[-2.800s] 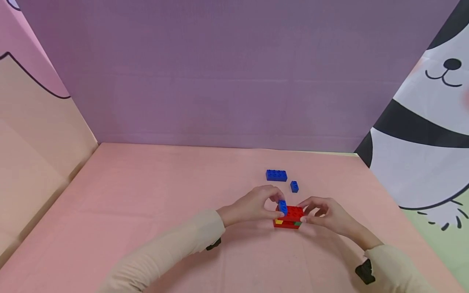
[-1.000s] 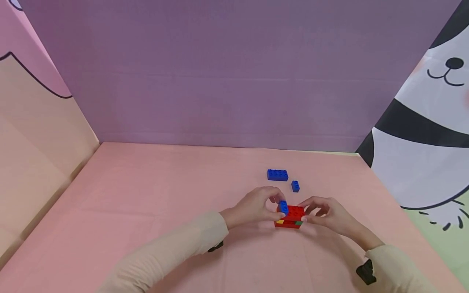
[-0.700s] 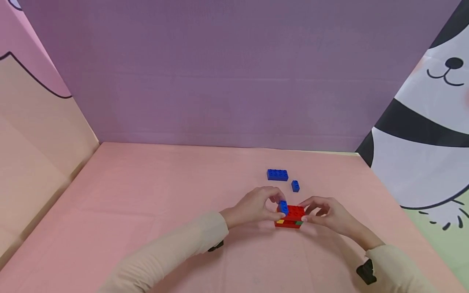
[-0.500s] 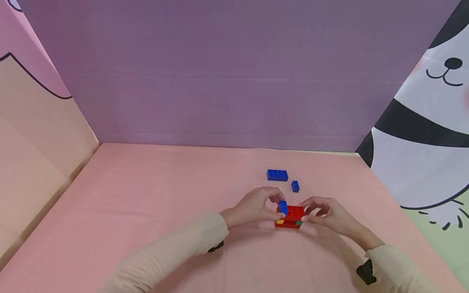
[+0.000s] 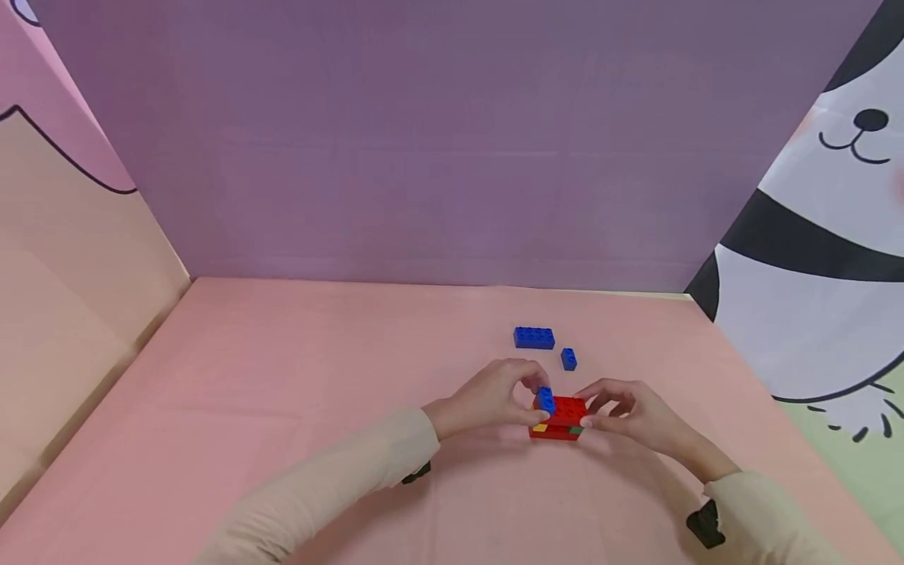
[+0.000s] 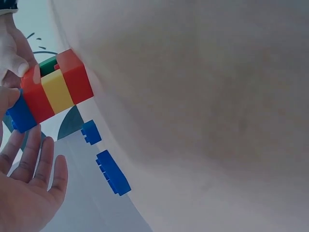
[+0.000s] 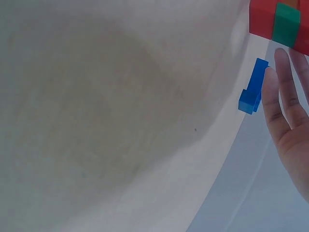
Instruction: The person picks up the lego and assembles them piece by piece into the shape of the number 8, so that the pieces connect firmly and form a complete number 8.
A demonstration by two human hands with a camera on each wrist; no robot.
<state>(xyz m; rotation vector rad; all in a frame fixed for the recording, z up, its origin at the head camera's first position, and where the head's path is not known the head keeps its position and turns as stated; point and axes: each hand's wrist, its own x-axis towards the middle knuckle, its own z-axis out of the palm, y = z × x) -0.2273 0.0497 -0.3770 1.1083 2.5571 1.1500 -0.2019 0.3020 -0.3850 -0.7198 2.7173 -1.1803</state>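
A small stack of toy building bricks stands on the pink table. Its top red brick and a bottom red brick have a yellow brick and a green brick between them. My left hand pinches a small blue brick between thumb and fingers, at the left end of the top red brick; in the left wrist view its underside meets the red. My right hand holds the right end of that red brick, thumb in front and fingers behind.
Behind the stack lie a long blue brick and another small blue brick. A purple backdrop rises at the table's far edge, and a panda-printed panel stands at the right.
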